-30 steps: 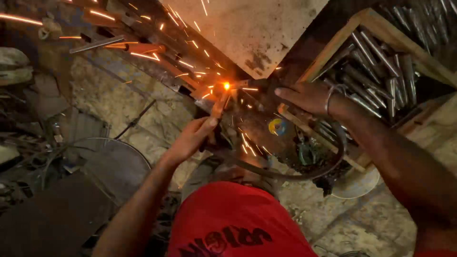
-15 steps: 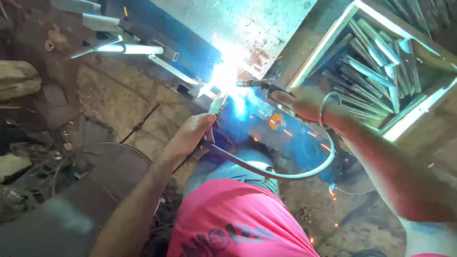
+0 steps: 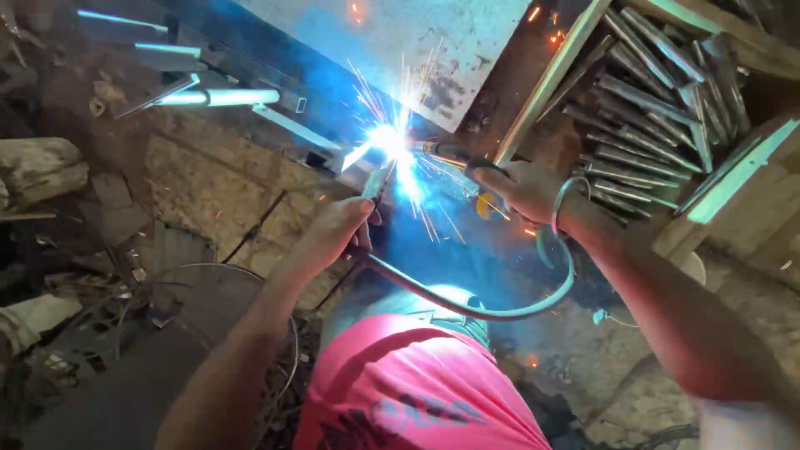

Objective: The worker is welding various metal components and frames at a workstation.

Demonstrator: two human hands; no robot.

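Observation:
My right hand [image 3: 521, 190] grips a welding electrode holder [image 3: 450, 153] whose tip meets a bright blue-white arc [image 3: 390, 140] throwing sparks. A grey cable [image 3: 483, 310] loops from the holder down under my wrist and across to my left. My left hand [image 3: 337, 229] is closed on a thin metal piece [image 3: 375, 182] that points up into the arc. The arc sits at the lower edge of a flat metal sheet [image 3: 408, 42] where long metal bars [image 3: 217, 97] join it. My knee in pink cloth [image 3: 400, 383] fills the bottom of the view.
A wooden-framed rack [image 3: 667, 92] holds several cut metal tube pieces at the upper right. A round wire fan guard [image 3: 200, 300] lies on the stone floor at the lower left, among scrap and stones [image 3: 42, 171].
The arc has grown from a small orange spark to a bright blue-white flare. Both hands stay at the joint, shifted only slightly.

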